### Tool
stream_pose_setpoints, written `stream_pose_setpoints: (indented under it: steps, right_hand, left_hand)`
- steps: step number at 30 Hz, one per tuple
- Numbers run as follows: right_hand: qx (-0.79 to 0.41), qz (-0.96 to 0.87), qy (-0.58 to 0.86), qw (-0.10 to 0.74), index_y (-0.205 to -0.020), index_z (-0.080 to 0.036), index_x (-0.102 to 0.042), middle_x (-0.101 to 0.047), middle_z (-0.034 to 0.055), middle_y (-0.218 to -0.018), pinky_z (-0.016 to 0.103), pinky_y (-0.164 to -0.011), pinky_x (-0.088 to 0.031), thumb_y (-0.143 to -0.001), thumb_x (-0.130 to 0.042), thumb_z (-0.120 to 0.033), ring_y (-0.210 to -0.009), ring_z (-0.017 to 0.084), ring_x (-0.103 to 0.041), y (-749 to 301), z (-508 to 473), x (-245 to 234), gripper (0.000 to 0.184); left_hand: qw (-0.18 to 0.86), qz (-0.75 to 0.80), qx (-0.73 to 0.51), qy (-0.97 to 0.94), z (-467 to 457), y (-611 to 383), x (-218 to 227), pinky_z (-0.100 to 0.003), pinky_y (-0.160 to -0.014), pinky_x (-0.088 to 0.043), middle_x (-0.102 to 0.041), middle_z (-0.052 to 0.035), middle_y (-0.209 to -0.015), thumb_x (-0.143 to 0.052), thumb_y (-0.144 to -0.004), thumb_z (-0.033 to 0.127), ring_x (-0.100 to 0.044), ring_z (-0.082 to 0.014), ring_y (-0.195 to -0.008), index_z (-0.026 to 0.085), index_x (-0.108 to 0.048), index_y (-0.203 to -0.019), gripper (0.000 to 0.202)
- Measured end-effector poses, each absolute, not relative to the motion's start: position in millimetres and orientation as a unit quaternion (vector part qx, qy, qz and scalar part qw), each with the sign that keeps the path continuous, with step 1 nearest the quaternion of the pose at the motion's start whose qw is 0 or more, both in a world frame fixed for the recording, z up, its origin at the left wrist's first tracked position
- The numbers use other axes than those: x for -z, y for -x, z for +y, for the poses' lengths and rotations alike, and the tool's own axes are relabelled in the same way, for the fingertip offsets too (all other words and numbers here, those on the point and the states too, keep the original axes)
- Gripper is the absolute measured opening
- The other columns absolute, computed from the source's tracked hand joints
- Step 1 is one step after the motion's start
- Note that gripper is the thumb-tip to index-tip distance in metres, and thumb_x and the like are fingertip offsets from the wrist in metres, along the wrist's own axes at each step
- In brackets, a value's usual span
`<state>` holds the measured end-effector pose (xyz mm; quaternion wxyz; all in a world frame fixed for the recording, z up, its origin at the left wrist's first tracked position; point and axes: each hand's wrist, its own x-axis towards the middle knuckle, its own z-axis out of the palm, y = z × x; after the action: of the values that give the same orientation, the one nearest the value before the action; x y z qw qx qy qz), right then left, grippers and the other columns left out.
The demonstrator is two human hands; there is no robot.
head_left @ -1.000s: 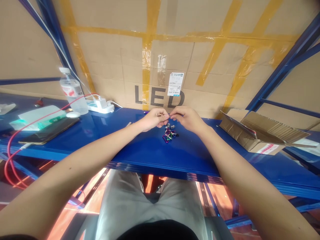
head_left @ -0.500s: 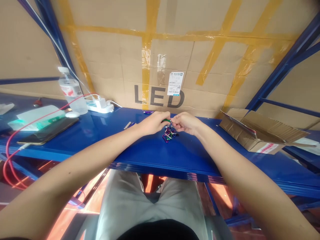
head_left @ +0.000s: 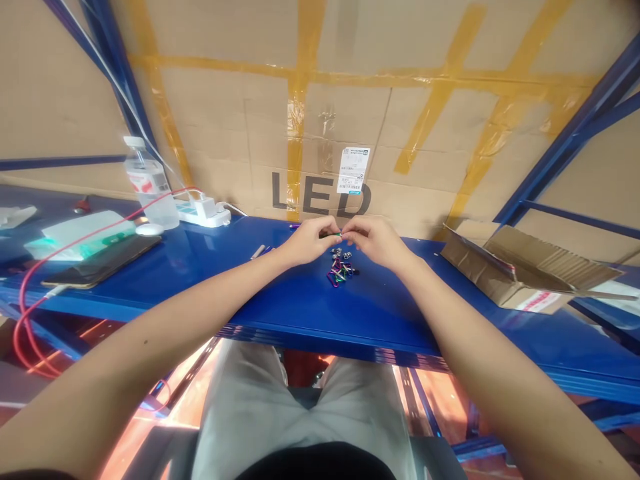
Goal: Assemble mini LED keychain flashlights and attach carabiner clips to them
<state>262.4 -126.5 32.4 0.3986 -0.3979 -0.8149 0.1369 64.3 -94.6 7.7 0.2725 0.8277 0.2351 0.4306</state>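
My left hand [head_left: 314, 241] is closed on a slim green tube [head_left: 337, 234], most of it hidden by the fingers. At the tube's right end, my right hand [head_left: 371, 239] pinches with fingertips and thumb; whatever small part lies between them is too small to make out. Just below the hands is a pile of small coloured carabiners [head_left: 341, 273], purple, green and silver among them. Several small silver rings or parts [head_left: 342, 253] lie at its upper edge. Left of my left wrist are a few slim pieces [head_left: 259, 252], and a purple tube [head_left: 295, 226] shows partly behind the hand.
On the blue table [head_left: 300, 307], an open cardboard box [head_left: 520, 267] stands right. At left are a water bottle [head_left: 151, 187], a power strip [head_left: 207, 212], a dark tablet [head_left: 103, 260], a white-green pack [head_left: 83, 235] and a red cable [head_left: 25, 293]. A large carton [head_left: 220, 133] rises behind.
Both hands have lifted slightly away from the pile, uncovering more of the small silver parts. The green tube is less visible between the fingers. The view has shifted slightly.
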Motion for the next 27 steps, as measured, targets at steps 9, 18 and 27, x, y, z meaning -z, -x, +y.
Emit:
stream_pose_setpoints:
  steps: [9,18,27]
  right_hand:
    - [-0.345,-0.685,0.496,0.407,-0.061,-0.017,-0.057,-0.056,0.0016,-0.053,0.024,-0.04,-0.035,-0.084,-0.07,-0.021,-0.043,0.01,-0.046,-249,-131,-31,0.026]
    - [-0.556,-0.523,0.489,0.423,-0.06,-0.015,-0.05,-0.045,-0.0003,-0.053,0.019,-0.038,-0.023,-0.078,-0.064,-0.001,-0.044,0.006,-0.033,-244,-135,-36,0.027]
    - [-0.564,-0.523,0.48,0.422,-0.071,-0.013,-0.058,-0.053,0.0018,-0.061,0.019,-0.039,-0.032,-0.09,-0.062,-0.013,-0.046,0.006,-0.039,-244,-132,-35,0.019]
  left_hand:
    - [0.048,0.239,-0.363,-0.899,-103,-61,-6,-0.029,-0.069,-0.039,-0.063,-0.004,-0.083,-0.052,-0.095,0.024,-0.057,-0.0183,-0.077,0.019,-0.055,-0.087,0.01]
    - [-0.096,0.211,-0.314,-0.921,-104,-60,-6,-0.031,-0.071,-0.041,-0.059,-0.0071,-0.083,-0.04,-0.099,0.018,-0.055,-0.0208,-0.081,0.019,-0.054,-0.088,0.018]
    - [-0.004,0.24,-0.347,-0.906,-101,-59,-10,-0.031,-0.07,-0.042,-0.062,-0.0053,-0.085,-0.048,-0.096,0.019,-0.058,-0.0191,-0.079,0.019,-0.052,-0.088,0.009]
